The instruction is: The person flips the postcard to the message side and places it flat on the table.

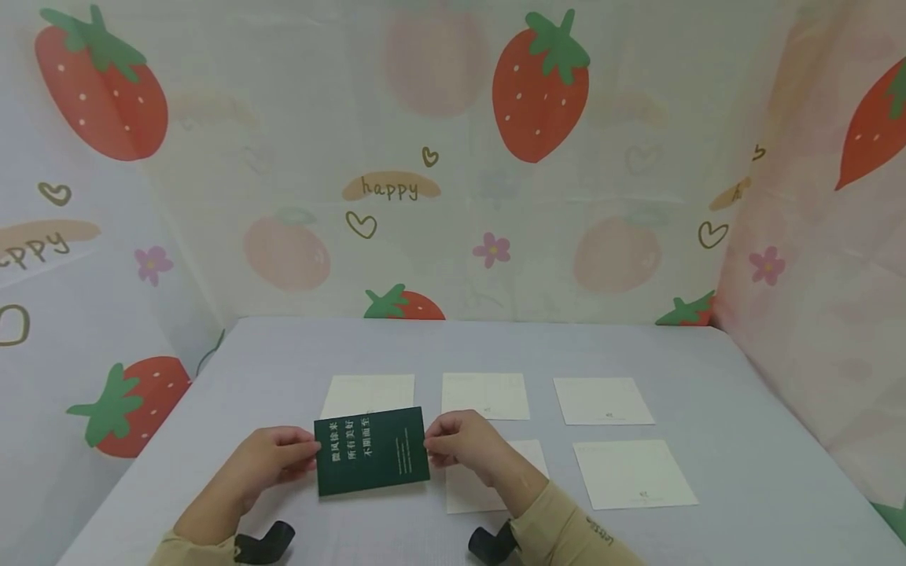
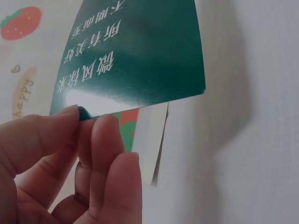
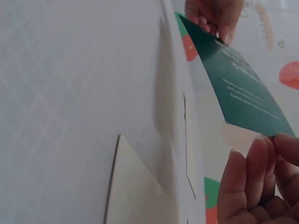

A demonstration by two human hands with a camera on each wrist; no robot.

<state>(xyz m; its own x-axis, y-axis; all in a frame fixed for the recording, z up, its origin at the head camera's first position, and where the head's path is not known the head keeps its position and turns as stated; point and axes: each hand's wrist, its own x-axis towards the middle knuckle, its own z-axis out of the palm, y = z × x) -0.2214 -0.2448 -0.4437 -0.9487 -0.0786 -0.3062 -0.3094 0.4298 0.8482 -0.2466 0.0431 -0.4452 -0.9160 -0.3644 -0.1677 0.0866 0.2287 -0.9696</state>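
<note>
A dark green card (image 1: 375,452) with white Chinese characters is held up over the table in the head view. My left hand (image 1: 272,464) pinches its left edge between thumb and fingers. At the opposite edge, my right hand (image 1: 470,448) pinches it the same way. In the left wrist view the green card (image 2: 149,51) shows a glossy face, with the thumb on its edge. The right wrist view has both hands on the card (image 3: 238,88), which is held above the tabletop and looks slightly bowed.
Several cream cards lie in two rows on the white table (image 1: 743,440): one (image 1: 371,393) partly behind the green card, one (image 1: 484,393) at back middle, one (image 1: 602,401) at back right, one (image 1: 495,491) partly under my right hand, one (image 1: 633,475) at front right. Strawberry-printed curtains (image 1: 453,236) surround the table.
</note>
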